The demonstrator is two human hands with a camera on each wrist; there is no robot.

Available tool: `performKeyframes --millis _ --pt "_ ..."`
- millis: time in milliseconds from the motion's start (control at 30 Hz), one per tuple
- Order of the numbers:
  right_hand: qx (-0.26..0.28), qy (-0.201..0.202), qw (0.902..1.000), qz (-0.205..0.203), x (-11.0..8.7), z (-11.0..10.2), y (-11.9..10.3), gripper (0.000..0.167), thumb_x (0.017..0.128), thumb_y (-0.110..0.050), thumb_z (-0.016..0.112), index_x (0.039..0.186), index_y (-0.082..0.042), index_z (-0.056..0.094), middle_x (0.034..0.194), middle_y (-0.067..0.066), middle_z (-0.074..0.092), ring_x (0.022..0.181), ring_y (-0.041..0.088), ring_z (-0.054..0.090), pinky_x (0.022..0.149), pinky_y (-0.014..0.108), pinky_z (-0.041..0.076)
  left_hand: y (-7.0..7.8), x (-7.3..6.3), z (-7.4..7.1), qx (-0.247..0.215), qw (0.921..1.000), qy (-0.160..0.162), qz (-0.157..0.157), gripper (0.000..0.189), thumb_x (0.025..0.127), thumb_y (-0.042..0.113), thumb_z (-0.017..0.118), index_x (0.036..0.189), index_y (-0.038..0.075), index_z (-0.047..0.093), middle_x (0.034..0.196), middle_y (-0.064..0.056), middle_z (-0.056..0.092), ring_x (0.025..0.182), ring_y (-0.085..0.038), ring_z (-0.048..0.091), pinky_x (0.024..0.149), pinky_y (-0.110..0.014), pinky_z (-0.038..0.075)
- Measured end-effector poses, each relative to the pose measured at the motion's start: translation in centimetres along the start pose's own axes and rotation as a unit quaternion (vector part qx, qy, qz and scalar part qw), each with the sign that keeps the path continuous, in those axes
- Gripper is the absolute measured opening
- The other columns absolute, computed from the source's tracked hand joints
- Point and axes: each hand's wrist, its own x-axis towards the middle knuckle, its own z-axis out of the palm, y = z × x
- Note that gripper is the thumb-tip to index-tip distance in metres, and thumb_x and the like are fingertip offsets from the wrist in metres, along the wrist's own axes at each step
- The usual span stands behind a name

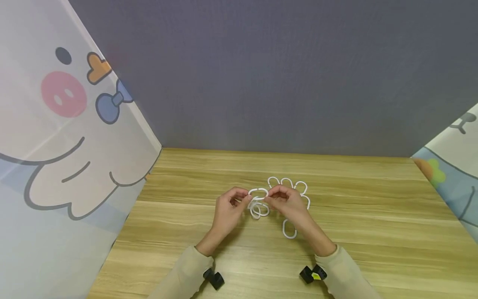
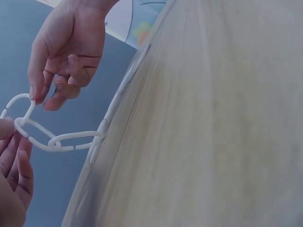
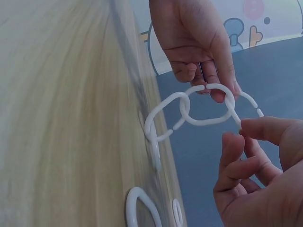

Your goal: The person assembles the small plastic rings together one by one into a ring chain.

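Note:
Both hands pinch one white plastic chain link (image 1: 258, 189), oval with a small gap, just above the table. My left hand (image 1: 230, 209) has thumb and fingertips at its left end. My right hand (image 1: 293, 205) grips the right end in the same way. A short chain of similar white links (image 1: 264, 214) hangs from the held link down to the tabletop. In the right wrist view, a hooked link (image 3: 208, 122) passes through it, close by the left thumb, and another link (image 3: 163, 109) follows below.
Loose white links lie beyond and beside my right hand, among them a back-row link (image 1: 286, 179) and a nearer link (image 1: 289, 236). The wooden table (image 1: 373, 232) meets a grey panel (image 1: 284, 83) at the back. A cartoon-printed panel (image 1: 56, 137) stands on the left.

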Motion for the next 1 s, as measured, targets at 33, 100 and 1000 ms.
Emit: performKeyframes --millis 33,100,1000 --pt "-0.008 -0.001 1.0 -0.003 0.1 0.0 0.1 0.017 0.097 0.001 0.078 0.108 0.011 0.069 0.091 0.004 0.07 0.079 0.015 0.066 0.069 0.025 0.056 0.0 0.0 0.0 0.0 1.0 0.002 -0.002 0.005 0.099 0.004 0.083 0.103 0.001 0.081 0.094 -0.011 0.079 0.083 -0.009 0.069 0.071 -0.021 0.054" --pt "-0.014 -0.008 0.9998 -0.012 0.2 -0.1 0.2 0.019 0.097 0.002 0.078 0.109 0.013 0.069 0.093 0.004 0.07 0.078 0.014 0.065 0.07 0.025 0.056 -0.2 0.0 0.0 -0.001 1.0 0.004 -0.002 0.005 0.099 0.003 0.082 0.102 0.001 0.081 0.094 -0.011 0.079 0.083 -0.009 0.07 0.071 -0.02 0.054" --pt "-0.106 0.114 0.986 -0.059 2.4 -2.1 3.5 0.011 0.094 0.006 0.081 0.105 0.009 0.078 0.093 0.017 0.076 0.069 0.005 0.057 0.063 0.016 0.046 -4.0 -0.1 0.4 -0.012 0.9999 -0.001 0.005 0.008 0.099 0.004 0.083 0.103 -0.002 0.079 0.092 -0.013 0.078 0.08 -0.007 0.065 0.068 -0.018 0.051"
